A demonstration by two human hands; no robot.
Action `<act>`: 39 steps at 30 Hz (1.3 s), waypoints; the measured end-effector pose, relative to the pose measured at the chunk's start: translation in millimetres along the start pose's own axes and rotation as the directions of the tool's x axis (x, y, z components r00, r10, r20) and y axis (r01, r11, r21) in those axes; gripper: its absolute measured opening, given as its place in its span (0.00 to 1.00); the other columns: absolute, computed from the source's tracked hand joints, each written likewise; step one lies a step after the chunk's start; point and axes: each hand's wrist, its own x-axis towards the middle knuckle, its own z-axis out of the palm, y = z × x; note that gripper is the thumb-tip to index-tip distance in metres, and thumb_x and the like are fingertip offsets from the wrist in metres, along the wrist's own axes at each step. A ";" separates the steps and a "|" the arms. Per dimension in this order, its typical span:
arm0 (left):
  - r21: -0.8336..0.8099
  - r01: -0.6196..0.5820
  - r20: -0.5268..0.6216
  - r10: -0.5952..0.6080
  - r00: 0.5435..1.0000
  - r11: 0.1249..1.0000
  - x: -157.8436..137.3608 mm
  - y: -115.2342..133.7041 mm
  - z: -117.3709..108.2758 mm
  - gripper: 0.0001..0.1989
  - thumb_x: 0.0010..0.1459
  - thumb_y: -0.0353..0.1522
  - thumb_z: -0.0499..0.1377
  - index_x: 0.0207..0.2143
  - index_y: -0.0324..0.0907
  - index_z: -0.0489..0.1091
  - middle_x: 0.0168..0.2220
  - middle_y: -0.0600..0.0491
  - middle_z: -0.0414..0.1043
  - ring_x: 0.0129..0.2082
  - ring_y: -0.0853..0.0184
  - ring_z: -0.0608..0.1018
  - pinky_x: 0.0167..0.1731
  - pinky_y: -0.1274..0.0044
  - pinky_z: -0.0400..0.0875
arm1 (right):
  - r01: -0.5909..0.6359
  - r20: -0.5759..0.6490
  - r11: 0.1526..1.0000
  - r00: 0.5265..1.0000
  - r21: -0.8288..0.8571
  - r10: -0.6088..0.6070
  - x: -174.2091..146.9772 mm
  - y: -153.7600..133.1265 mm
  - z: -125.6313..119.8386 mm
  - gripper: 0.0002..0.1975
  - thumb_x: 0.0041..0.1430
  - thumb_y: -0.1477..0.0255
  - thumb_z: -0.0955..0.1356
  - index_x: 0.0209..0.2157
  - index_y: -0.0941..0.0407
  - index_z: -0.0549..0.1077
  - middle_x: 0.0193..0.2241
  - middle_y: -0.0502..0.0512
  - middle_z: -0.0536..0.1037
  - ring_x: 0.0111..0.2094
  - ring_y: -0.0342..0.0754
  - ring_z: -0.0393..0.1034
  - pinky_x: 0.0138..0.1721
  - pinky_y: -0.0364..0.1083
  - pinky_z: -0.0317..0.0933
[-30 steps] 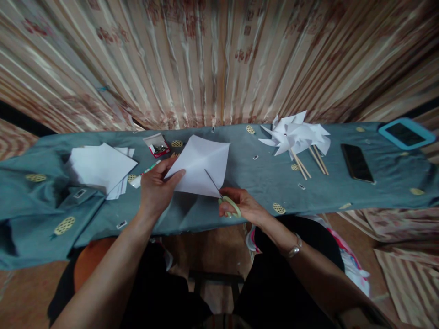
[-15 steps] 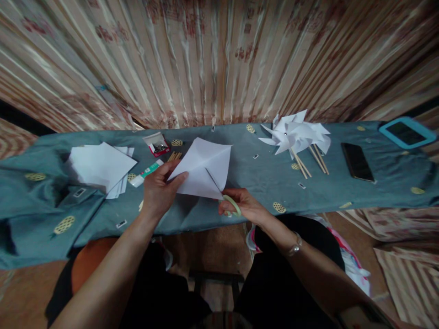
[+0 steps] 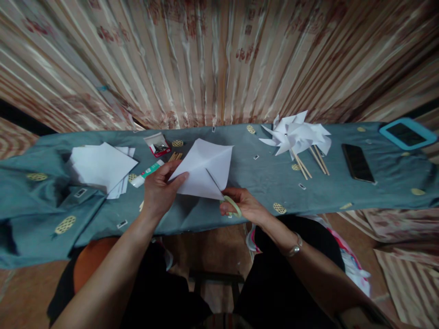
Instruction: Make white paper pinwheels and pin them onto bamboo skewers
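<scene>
My left hand point(image 3: 161, 187) pinches the left corner of a creased white paper square point(image 3: 202, 162), thumb on top and fingers beneath. In my right hand point(image 3: 242, 203) are scissors point(image 3: 233, 205) with pale green handles. Their dark blade lies along the paper from its lower right corner toward the middle; part of the scissors is hidden by the paper. A stack of white paper squares point(image 3: 101, 167) rests on the cloth to the left. White paper pinwheels point(image 3: 297, 132) on wooden sticks lie together to the right.
A teal cloth point(image 3: 260, 178) covers the narrow table. Near my left hand are a small open red-and-white box point(image 3: 157, 145) of metal pieces, a green-and-white packet point(image 3: 147, 172) and wooden sticks point(image 3: 175, 156). A phone point(image 3: 357, 163) and a blue-framed tablet point(image 3: 407, 134) lie right. Curtains point(image 3: 206, 64) hang behind.
Almost nothing differs. Both hands, the paper and the scissors keep their places, with only a very slight shift of the whole view.
</scene>
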 end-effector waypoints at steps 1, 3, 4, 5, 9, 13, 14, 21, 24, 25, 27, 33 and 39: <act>-0.006 0.006 0.001 -0.006 1.000 1.000 -0.1 0.1 0.0 0.20 0.46 0.37 0.69 0.42 0.38 0.77 0.40 0.49 0.81 0.41 0.57 0.81 0.45 0.67 0.77 | -0.005 -0.012 1.000 1.000 0.010 0.005 0.0 0.5 0.3 0.29 0.34 0.57 0.81 0.35 0.59 0.75 0.20 0.46 0.74 0.20 0.39 0.66 0.22 0.41 0.63; -0.012 0.013 -0.003 -0.013 1.000 1.000 -0.4 0.4 0.0 0.20 0.46 0.37 0.69 0.42 0.38 0.77 0.40 0.49 0.81 0.41 0.57 0.81 0.44 0.67 0.77 | -0.020 -0.033 0.999 0.999 0.027 0.021 -0.1 0.8 1.0 0.29 0.33 0.59 0.81 0.36 0.59 0.75 0.20 0.46 0.74 0.20 0.39 0.67 0.23 0.41 0.64; -0.013 0.014 -0.005 -0.014 1.000 1.000 -0.4 0.5 0.0 0.20 0.45 0.37 0.69 0.42 0.38 0.77 0.40 0.49 0.81 0.41 0.57 0.81 0.44 0.67 0.77 | -0.029 -0.041 0.999 0.999 0.037 0.030 -0.2 0.8 1.3 0.29 0.32 0.60 0.82 0.36 0.59 0.75 0.20 0.46 0.74 0.20 0.39 0.67 0.23 0.41 0.64; -0.013 0.016 -0.006 -0.016 1.000 1.000 -0.4 0.7 -0.1 0.20 0.45 0.37 0.69 0.41 0.38 0.77 0.39 0.49 0.81 0.41 0.57 0.81 0.44 0.67 0.77 | -0.037 -0.047 0.998 0.998 0.045 0.039 -0.2 0.8 1.5 0.29 0.31 0.61 0.82 0.36 0.59 0.75 0.20 0.46 0.74 0.20 0.39 0.67 0.23 0.41 0.65; 0.001 0.021 -0.005 -0.021 1.000 1.000 -0.2 1.1 -0.4 0.21 0.45 0.38 0.69 0.42 0.37 0.77 0.40 0.48 0.81 0.41 0.57 0.81 0.42 0.68 0.77 | -0.059 -0.060 0.995 0.996 0.075 0.064 0.8 1.8 1.0 0.30 0.28 0.62 0.82 0.35 0.59 0.75 0.21 0.45 0.74 0.20 0.39 0.67 0.23 0.40 0.64; 0.018 0.013 0.004 -0.013 1.000 1.000 -0.2 1.9 -0.6 0.20 0.46 0.38 0.68 0.42 0.39 0.77 0.39 0.49 0.81 0.39 0.58 0.81 0.40 0.69 0.78 | -0.027 -0.027 0.998 0.999 0.063 0.029 0.6 0.9 1.6 0.29 0.32 0.59 0.81 0.35 0.59 0.76 0.21 0.45 0.74 0.20 0.38 0.66 0.22 0.39 0.62; 0.017 0.013 0.009 -0.013 1.000 1.000 -0.3 2.3 -0.6 0.20 0.46 0.38 0.68 0.42 0.39 0.77 0.39 0.50 0.81 0.39 0.58 0.81 0.40 0.69 0.78 | -0.022 -0.023 0.998 0.999 0.054 0.024 0.1 -0.2 2.2 0.28 0.33 0.59 0.81 0.35 0.59 0.76 0.21 0.46 0.74 0.20 0.38 0.66 0.22 0.40 0.61; 0.007 0.050 0.006 -0.050 0.999 0.999 -0.6 8.3 -0.9 0.19 0.46 0.38 0.68 0.42 0.41 0.78 0.41 0.50 0.81 0.42 0.56 0.81 0.42 0.68 0.78 | -0.074 -0.064 0.996 0.995 0.057 0.077 -3.2 -9.7 6.6 0.32 0.26 0.61 0.82 0.35 0.60 0.76 0.22 0.45 0.75 0.20 0.37 0.67 0.23 0.39 0.61; 0.017 0.045 0.000 -0.045 0.999 0.999 -0.3 8.5 -0.4 0.20 0.46 0.38 0.69 0.42 0.42 0.78 0.41 0.51 0.81 0.42 0.56 0.81 0.43 0.67 0.78 | -0.076 -0.075 0.995 0.994 0.060 0.080 -3.6 -10.4 7.1 0.32 0.25 0.62 0.83 0.35 0.59 0.76 0.22 0.45 0.76 0.20 0.37 0.67 0.22 0.38 0.61; 0.018 0.041 -0.001 -0.041 0.999 0.999 -0.1 8.1 -0.3 0.20 0.46 0.38 0.69 0.42 0.42 0.78 0.41 0.51 0.82 0.42 0.56 0.81 0.43 0.68 0.79 | -0.076 -0.078 0.995 0.994 0.061 0.081 -3.6 -10.4 7.1 0.32 0.25 0.62 0.83 0.35 0.59 0.76 0.22 0.45 0.76 0.20 0.37 0.67 0.22 0.38 0.61; 0.017 0.037 -0.005 -0.037 0.999 0.999 0.1 7.3 -0.2 0.20 0.45 0.38 0.69 0.42 0.42 0.78 0.41 0.52 0.82 0.41 0.56 0.81 0.42 0.68 0.79 | -0.078 -0.078 0.995 0.993 0.066 0.083 -3.7 -10.3 7.2 0.31 0.26 0.62 0.82 0.35 0.60 0.76 0.21 0.45 0.76 0.20 0.37 0.67 0.22 0.39 0.61; -0.021 0.051 -0.004 -0.051 0.999 0.998 -0.8 7.4 -0.5 0.18 0.46 0.37 0.69 0.41 0.44 0.78 0.40 0.52 0.81 0.40 0.57 0.81 0.40 0.69 0.79 | -0.077 -0.083 0.994 0.993 0.073 0.083 -4.4 -11.8 8.2 0.29 0.25 0.64 0.83 0.32 0.60 0.75 0.19 0.44 0.75 0.19 0.37 0.67 0.21 0.38 0.60; -0.006 0.027 -0.006 -0.027 1.000 1.000 -1.1 7.0 0.3 0.17 0.46 0.37 0.69 0.41 0.43 0.78 0.39 0.51 0.81 0.39 0.57 0.81 0.39 0.70 0.78 | -0.077 -0.079 0.992 0.993 0.101 0.085 -3.4 -9.9 7.6 0.28 0.27 0.63 0.82 0.32 0.59 0.76 0.19 0.43 0.74 0.18 0.36 0.66 0.20 0.37 0.59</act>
